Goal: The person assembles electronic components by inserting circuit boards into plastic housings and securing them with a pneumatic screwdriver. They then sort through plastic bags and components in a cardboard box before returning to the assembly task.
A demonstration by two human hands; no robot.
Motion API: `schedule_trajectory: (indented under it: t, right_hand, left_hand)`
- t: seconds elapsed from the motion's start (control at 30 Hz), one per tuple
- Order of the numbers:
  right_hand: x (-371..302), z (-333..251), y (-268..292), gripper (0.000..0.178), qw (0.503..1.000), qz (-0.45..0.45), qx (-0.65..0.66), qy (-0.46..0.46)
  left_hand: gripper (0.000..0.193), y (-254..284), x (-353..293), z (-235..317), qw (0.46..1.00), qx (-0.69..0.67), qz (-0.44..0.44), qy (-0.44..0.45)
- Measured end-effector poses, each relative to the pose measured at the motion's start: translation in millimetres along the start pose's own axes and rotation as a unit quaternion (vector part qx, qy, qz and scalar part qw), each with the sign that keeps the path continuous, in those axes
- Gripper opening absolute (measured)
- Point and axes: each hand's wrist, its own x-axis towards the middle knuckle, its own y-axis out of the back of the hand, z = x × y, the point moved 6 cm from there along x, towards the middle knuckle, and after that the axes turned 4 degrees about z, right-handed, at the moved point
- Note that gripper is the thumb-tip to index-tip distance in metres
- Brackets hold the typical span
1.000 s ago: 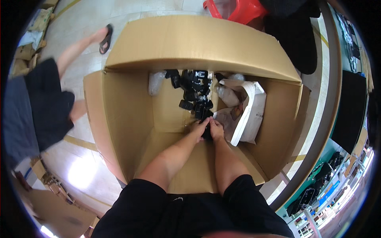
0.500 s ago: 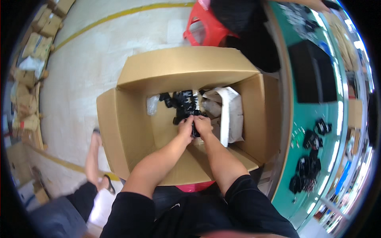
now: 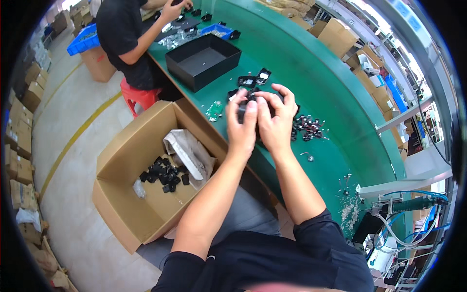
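Black plastic shows between both hands: a small, hard-edged part [image 3: 244, 106] sits above the green bench [image 3: 316, 73], held up in front of the person. The left hand [image 3: 242, 127] and right hand [image 3: 275, 124] press together around it, fingers curled and pinching its sides, so most of its shape is hidden. More small black parts [image 3: 253, 80] lie scattered on the smooth bench just beyond the hands, with a tangle of tiny dark pieces [image 3: 307, 127] to the right. A shallow, square black tray [image 3: 204, 61] rests farther up the bench. Below left, an open brown cardboard box [image 3: 121, 194] stands on the floor, holding a loose heap of black parts [image 3: 164, 174] and a crumpled grey plastic bag [image 3: 190, 155]. Another person in a black shirt [image 3: 121, 34] works at the bench's far end.
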Motion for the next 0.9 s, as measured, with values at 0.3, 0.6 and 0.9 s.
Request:
schedule_trajectory:
  t: [0.3,0.6,0.9]
  right_hand:
    - [-16,93,36,0.023,1.0,0.001,0.007,0.01]
    - [-18,83,48,0.017,0.995,-0.001,-0.067,0.081]
    - [-109,2,105,0.01,0.962,-0.174,0.026,0.211]
  left_hand:
    - [0.039,-56,-39,-19,0.916,0.32,-0.064,-0.235]
    - [0.07,17,-77,41,0.837,0.468,-0.087,-0.269]
    - [0.055,372,-206,48,0.503,0.802,-0.178,0.266]
